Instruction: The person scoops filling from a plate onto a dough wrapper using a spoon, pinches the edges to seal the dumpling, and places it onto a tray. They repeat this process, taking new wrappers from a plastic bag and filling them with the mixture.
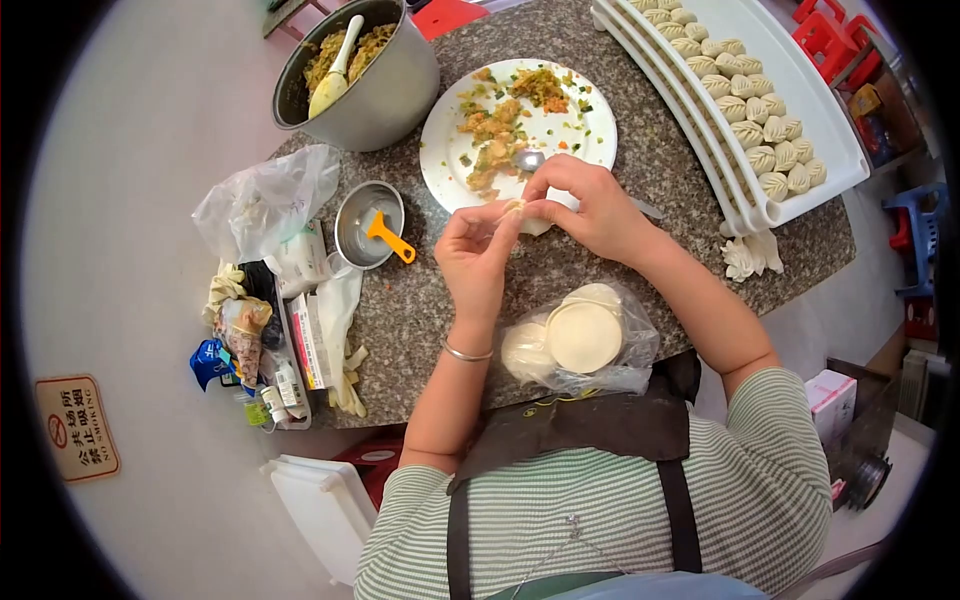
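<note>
Both my hands meet over the near rim of a white plate (432, 150), pinching a small pale dumpling (536, 226) between the fingertips. My left hand (478, 245) grips its left side, and my right hand (590, 210) has thumb and forefinger at its top. The fingers hide much of the dumpling. Minced filling (492, 130) with green and orange bits lies across the plate, along with a metal spoon (528, 159). Close to my body, round dough wrappers (584, 337) are stacked on a clear plastic bag (640, 335).
At the back left stands a deep metal pot (395, 85) of filling with a white spoon (345, 60). A steel bowl (358, 225) holds an orange-handled scraper (390, 237). On the right, stacked white trays (835, 150) carry rows of pleated dumplings (760, 130). Bags and packets (245, 325) crowd the left edge.
</note>
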`<state>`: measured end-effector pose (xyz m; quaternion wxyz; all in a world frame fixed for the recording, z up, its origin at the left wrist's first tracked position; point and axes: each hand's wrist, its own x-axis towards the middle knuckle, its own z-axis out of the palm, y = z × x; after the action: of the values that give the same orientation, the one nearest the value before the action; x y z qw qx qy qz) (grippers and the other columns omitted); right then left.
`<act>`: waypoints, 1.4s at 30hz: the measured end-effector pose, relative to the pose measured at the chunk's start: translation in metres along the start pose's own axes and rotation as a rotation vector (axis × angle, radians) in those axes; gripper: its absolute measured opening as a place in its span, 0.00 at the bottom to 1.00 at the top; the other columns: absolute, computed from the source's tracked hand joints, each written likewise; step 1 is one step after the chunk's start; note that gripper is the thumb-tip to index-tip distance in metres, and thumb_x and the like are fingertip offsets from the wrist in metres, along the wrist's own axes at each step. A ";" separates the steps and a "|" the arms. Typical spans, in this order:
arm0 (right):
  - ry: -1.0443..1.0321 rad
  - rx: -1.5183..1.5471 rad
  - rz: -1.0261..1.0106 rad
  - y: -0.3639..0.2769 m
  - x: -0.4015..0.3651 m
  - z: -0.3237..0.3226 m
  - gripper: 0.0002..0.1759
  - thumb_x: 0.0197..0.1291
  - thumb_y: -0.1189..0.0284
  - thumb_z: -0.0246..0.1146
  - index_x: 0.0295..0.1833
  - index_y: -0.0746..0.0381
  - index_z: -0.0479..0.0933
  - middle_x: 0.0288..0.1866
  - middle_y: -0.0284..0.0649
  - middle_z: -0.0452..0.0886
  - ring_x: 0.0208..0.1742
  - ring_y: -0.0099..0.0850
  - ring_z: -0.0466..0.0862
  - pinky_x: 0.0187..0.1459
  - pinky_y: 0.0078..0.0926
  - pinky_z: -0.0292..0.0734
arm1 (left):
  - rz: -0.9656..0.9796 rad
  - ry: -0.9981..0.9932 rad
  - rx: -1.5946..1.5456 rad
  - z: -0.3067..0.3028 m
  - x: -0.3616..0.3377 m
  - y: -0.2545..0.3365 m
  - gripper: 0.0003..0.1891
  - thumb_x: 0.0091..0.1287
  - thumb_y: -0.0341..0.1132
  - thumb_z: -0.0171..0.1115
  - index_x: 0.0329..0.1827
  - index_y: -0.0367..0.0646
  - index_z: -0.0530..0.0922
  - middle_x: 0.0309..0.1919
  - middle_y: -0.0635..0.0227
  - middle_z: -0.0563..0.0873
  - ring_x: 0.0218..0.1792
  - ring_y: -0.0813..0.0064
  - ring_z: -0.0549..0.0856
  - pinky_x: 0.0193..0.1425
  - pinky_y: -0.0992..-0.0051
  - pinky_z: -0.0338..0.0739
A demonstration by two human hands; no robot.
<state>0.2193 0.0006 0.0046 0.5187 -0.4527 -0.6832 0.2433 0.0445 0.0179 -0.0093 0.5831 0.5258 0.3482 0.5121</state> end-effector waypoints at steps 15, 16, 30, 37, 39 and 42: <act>0.007 0.010 0.007 0.000 -0.001 0.003 0.08 0.58 0.71 0.64 0.37 0.65 0.77 0.32 0.42 0.79 0.39 0.40 0.79 0.45 0.35 0.72 | 0.009 -0.062 -0.027 0.002 0.000 -0.001 0.08 0.63 0.22 0.65 0.45 0.33 0.82 0.42 0.65 0.86 0.43 0.80 0.83 0.48 0.80 0.79; 0.035 0.009 -0.021 0.000 -0.001 0.005 0.08 0.57 0.71 0.64 0.36 0.66 0.77 0.32 0.42 0.79 0.39 0.41 0.79 0.45 0.35 0.72 | 0.024 -0.055 -0.020 0.002 0.000 -0.001 0.08 0.64 0.22 0.65 0.45 0.34 0.82 0.42 0.66 0.85 0.43 0.80 0.83 0.49 0.80 0.79; -0.019 0.021 0.034 -0.005 0.002 -0.003 0.08 0.57 0.71 0.64 0.35 0.66 0.77 0.32 0.42 0.80 0.39 0.40 0.80 0.45 0.34 0.73 | 0.108 -0.125 0.050 -0.002 0.004 -0.005 0.06 0.63 0.21 0.64 0.42 0.35 0.84 0.44 0.63 0.85 0.44 0.79 0.83 0.50 0.78 0.78; 0.049 -0.009 -0.012 -0.006 -0.001 0.006 0.07 0.57 0.73 0.64 0.35 0.66 0.77 0.32 0.44 0.79 0.38 0.42 0.79 0.44 0.36 0.73 | 0.021 -0.027 -0.075 0.009 0.000 0.004 0.07 0.63 0.22 0.64 0.44 0.35 0.82 0.43 0.66 0.85 0.42 0.79 0.83 0.47 0.80 0.79; 0.074 -0.025 -0.017 -0.003 -0.002 0.009 0.07 0.57 0.73 0.63 0.34 0.66 0.77 0.32 0.44 0.79 0.39 0.42 0.79 0.44 0.36 0.73 | 0.055 -0.006 -0.076 0.009 0.000 0.004 0.07 0.64 0.22 0.64 0.45 0.35 0.82 0.42 0.67 0.84 0.42 0.79 0.83 0.47 0.81 0.79; 0.107 -0.044 0.005 -0.002 -0.002 0.008 0.06 0.57 0.73 0.63 0.34 0.66 0.76 0.32 0.44 0.79 0.39 0.42 0.79 0.44 0.36 0.73 | 0.162 -0.079 0.092 0.000 0.003 -0.005 0.08 0.65 0.21 0.62 0.46 0.33 0.80 0.45 0.64 0.84 0.43 0.79 0.84 0.49 0.78 0.81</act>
<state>0.2114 -0.0016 0.0027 0.5436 -0.4782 -0.6587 0.2049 0.0462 0.0209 -0.0140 0.5283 0.5982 0.3043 0.5200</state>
